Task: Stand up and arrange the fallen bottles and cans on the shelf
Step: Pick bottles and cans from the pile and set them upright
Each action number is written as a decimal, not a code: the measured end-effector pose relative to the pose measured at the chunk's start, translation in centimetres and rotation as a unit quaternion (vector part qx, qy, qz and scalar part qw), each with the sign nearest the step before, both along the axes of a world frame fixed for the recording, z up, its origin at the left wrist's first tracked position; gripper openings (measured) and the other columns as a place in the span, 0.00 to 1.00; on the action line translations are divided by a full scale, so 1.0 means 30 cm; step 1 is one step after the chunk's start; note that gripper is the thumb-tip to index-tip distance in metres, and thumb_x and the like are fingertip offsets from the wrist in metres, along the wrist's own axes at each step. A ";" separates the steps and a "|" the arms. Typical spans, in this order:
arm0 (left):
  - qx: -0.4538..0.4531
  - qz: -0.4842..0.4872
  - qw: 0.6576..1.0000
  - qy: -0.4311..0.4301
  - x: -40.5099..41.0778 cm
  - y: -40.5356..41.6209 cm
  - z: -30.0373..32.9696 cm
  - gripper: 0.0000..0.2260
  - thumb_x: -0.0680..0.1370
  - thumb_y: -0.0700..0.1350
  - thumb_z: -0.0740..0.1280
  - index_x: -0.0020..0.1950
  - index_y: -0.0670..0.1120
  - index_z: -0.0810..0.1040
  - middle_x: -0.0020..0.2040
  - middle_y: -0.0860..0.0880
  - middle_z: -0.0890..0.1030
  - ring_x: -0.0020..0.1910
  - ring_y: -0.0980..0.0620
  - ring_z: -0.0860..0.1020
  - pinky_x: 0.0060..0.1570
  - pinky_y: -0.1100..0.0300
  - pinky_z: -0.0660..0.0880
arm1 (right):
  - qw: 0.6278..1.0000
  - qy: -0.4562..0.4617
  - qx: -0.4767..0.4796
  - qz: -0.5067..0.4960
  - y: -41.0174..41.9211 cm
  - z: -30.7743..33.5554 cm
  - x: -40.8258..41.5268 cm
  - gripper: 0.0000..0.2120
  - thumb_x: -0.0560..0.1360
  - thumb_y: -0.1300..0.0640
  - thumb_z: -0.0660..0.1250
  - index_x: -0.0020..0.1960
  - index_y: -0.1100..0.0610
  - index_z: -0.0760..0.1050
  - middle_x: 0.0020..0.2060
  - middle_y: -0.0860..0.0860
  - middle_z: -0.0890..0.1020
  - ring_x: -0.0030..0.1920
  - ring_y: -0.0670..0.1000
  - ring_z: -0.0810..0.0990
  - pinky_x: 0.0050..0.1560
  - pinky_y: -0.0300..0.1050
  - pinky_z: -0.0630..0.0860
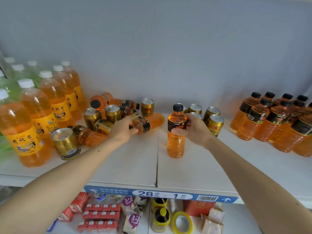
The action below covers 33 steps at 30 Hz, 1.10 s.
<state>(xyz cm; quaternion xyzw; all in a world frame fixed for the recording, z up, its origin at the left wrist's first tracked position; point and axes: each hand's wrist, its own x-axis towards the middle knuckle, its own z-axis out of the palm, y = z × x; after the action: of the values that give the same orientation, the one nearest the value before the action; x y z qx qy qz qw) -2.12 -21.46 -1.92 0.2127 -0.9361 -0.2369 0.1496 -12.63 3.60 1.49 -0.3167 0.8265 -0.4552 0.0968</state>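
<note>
On the white shelf (pixel 128 168), my right hand (pixel 192 127) grips an upright orange bottle (pixel 176 144) with a black cap and black label, its base on the shelf. My left hand (pixel 124 128) closes around the neck end of a fallen orange bottle (pixel 150 123) lying on its side. Behind and left of it lies a heap of more fallen bottles (pixel 91 135) mixed with gold cans (pixel 66 143), some upright, some tipped. Several gold cans (pixel 215 123) stand behind my right hand.
Large orange and green bottles (pixel 36 107) with white caps stand at the left. A group of upright black-capped orange bottles (pixel 276 122) fills the right end. The shelf's front edge carries a blue label strip (pixel 162 194); a lower shelf holds packets and tape.
</note>
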 end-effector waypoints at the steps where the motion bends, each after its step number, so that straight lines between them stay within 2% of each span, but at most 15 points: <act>1: 0.008 -0.008 1.000 0.027 0.006 -0.002 0.024 0.10 0.74 0.47 0.70 0.52 0.45 0.76 0.52 0.47 0.79 0.51 0.47 0.77 0.49 0.53 0.74 | 1.000 0.000 -0.001 -0.003 0.003 0.002 0.004 0.33 0.66 0.48 0.77 0.66 0.53 0.70 0.57 0.47 0.80 0.59 0.49 0.78 0.60 0.48 0.76; 3: 0.009 -0.035 0.996 0.076 0.015 -0.010 0.082 0.09 0.74 0.44 0.70 0.53 0.46 0.77 0.54 0.48 0.79 0.54 0.47 0.77 0.52 0.54 0.73 | 1.000 -0.003 -0.008 -0.006 0.009 0.008 0.013 0.31 0.65 0.47 0.78 0.64 0.53 0.72 0.55 0.46 0.81 0.57 0.48 0.79 0.59 0.47 0.77; 6: -0.003 -0.080 0.990 0.112 0.021 -0.024 0.188 0.08 0.75 0.41 0.70 0.53 0.47 0.80 0.53 0.49 0.80 0.53 0.48 0.77 0.52 0.55 0.73 | 1.000 -0.007 -0.024 -0.013 0.025 0.020 0.028 0.30 0.64 0.48 0.78 0.63 0.52 0.73 0.54 0.46 0.82 0.56 0.47 0.80 0.58 0.48 0.78; 10: -0.020 -0.161 0.984 0.077 0.014 -0.021 0.304 0.10 0.75 0.39 0.68 0.55 0.47 0.81 0.55 0.48 0.80 0.54 0.47 0.77 0.54 0.52 0.74 | 0.998 -0.006 -0.038 -0.040 0.064 0.041 0.055 0.30 0.65 0.49 0.78 0.64 0.54 0.73 0.55 0.48 0.82 0.56 0.49 0.80 0.59 0.53 0.77; 12: -0.020 -0.196 0.979 0.057 0.010 -0.006 0.336 0.11 0.76 0.38 0.68 0.56 0.48 0.80 0.57 0.49 0.80 0.56 0.50 0.76 0.54 0.54 0.73 | 0.998 -0.002 -0.039 -0.056 0.083 0.052 0.069 0.30 0.65 0.49 0.78 0.63 0.54 0.73 0.54 0.48 0.82 0.56 0.49 0.80 0.59 0.52 0.77; 15: -0.037 -0.251 0.966 0.044 -0.006 0.042 0.371 0.11 0.76 0.38 0.67 0.56 0.49 0.80 0.56 0.51 0.78 0.53 0.54 0.74 0.51 0.59 0.70 | 0.995 0.009 -0.048 -0.083 0.135 0.071 0.092 0.27 0.65 0.49 0.78 0.61 0.52 0.74 0.51 0.44 0.83 0.53 0.46 0.81 0.50 0.40 0.78; 17: -0.069 -0.289 0.954 0.042 -0.024 0.086 0.395 0.11 0.76 0.38 0.66 0.55 0.49 0.79 0.55 0.51 0.78 0.52 0.54 0.75 0.50 0.60 0.69 | 0.994 0.015 -0.048 -0.101 0.180 0.084 0.105 0.28 0.66 0.48 0.78 0.62 0.52 0.74 0.50 0.43 0.82 0.51 0.43 0.81 0.45 0.33 0.76; 22: -0.104 -0.359 0.924 0.087 -0.094 0.250 0.456 0.11 0.76 0.35 0.65 0.55 0.46 0.79 0.55 0.48 0.78 0.54 0.51 0.75 0.54 0.55 0.72 | 0.987 0.036 -0.041 -0.148 0.333 0.090 0.080 0.30 0.66 0.47 0.77 0.64 0.53 0.73 0.54 0.48 0.82 0.55 0.49 0.80 0.55 0.47 0.78; 25: -0.100 -0.380 0.913 0.107 -0.159 0.373 0.478 0.10 0.77 0.36 0.65 0.56 0.47 0.78 0.54 0.50 0.77 0.53 0.53 0.74 0.50 0.63 0.70 | 0.983 0.040 -0.041 -0.173 0.449 0.089 0.033 0.30 0.66 0.47 0.77 0.64 0.53 0.72 0.55 0.49 0.81 0.56 0.50 0.79 0.58 0.51 0.78; 28: -0.091 -0.397 0.905 0.121 -0.236 0.518 0.482 0.11 0.77 0.37 0.65 0.57 0.48 0.78 0.54 0.52 0.77 0.53 0.56 0.73 0.47 0.70 0.67 | 0.981 0.046 -0.039 -0.184 0.577 0.092 -0.037 0.29 0.66 0.47 0.76 0.64 0.52 0.72 0.55 0.47 0.81 0.55 0.49 0.79 0.58 0.51 0.78; 33: -0.082 -0.395 0.906 0.124 -0.379 0.786 0.459 0.14 0.77 0.35 0.64 0.60 0.46 0.77 0.58 0.49 0.77 0.57 0.54 0.73 0.55 0.61 0.69 | 0.980 0.048 -0.001 -0.193 0.816 0.094 -0.194 0.26 0.67 0.46 0.76 0.60 0.49 0.70 0.51 0.43 0.80 0.54 0.48 0.79 0.51 0.42 0.76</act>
<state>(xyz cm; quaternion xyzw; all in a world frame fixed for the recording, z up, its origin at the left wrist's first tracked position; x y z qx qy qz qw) -13.50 2.13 11.86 -0.2189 -0.9334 -0.2239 0.1755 -18.44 28.08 4.32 -0.1730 0.8755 -0.4501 -0.0326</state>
